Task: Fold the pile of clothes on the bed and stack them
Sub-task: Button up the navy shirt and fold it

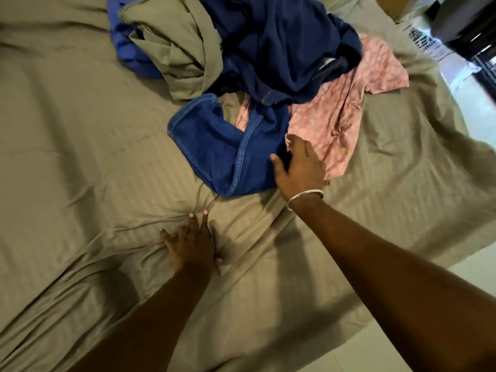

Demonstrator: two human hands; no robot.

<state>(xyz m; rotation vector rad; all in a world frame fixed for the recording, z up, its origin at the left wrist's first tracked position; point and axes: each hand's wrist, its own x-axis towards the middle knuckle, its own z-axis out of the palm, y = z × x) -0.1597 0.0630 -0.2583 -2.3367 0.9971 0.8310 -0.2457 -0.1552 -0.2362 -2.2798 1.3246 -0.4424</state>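
Nothing was folded yet: the left hand [192, 244] pressed flat on the bedsheet [80, 157] while the right hand [300, 166], fingers spread, reached onto the blue jeans [220, 149], which next needed gripping and pulling clear of the pile.

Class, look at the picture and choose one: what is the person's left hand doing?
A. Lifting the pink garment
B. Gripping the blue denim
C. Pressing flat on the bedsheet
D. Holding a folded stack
C: the left hand lies with fingers spread on the olive bedsheet, apart from the clothes pile.
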